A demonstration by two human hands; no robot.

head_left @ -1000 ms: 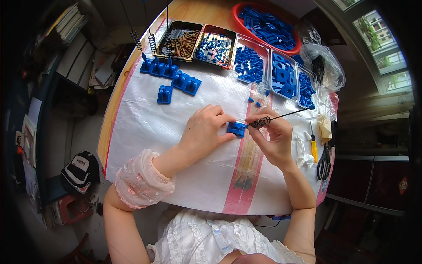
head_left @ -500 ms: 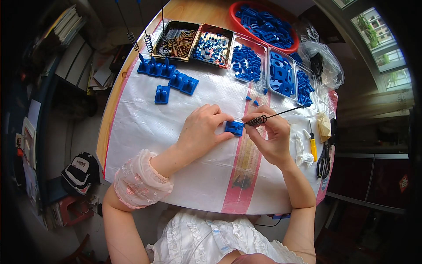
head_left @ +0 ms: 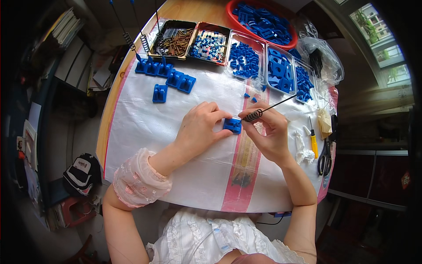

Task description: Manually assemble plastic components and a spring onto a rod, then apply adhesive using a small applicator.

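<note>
Between the thumb and fingers of my left hand (head_left: 203, 126) a small blue plastic base (head_left: 232, 126) is gripped on the sheet. My right hand (head_left: 269, 132) pinches a black spring rod (head_left: 253, 115) by its coiled end, right at the base's right edge. The rod's thin straight part slants up and away to the right. Whether its end sits inside the base is hidden by my fingers. At the far left, several finished-looking blue bases (head_left: 152, 68) stand with spring rods upright, near others without rods (head_left: 180, 81) and a single blue base (head_left: 159, 93).
Along the back stand a tray of brass-coloured screws (head_left: 177, 43), a tray of nuts and blue bits (head_left: 208, 45), clear boxes of blue parts (head_left: 244, 60) and a red basin (head_left: 295, 43). To the right lie a yellow screwdriver (head_left: 314, 145), black scissors (head_left: 324, 161) and crumpled white tissue (head_left: 303, 151).
Both hands stay joined at the blue base. The spring rod has shifted slightly left, and its far tip now points a little higher. The whole view has moved slightly.
</note>
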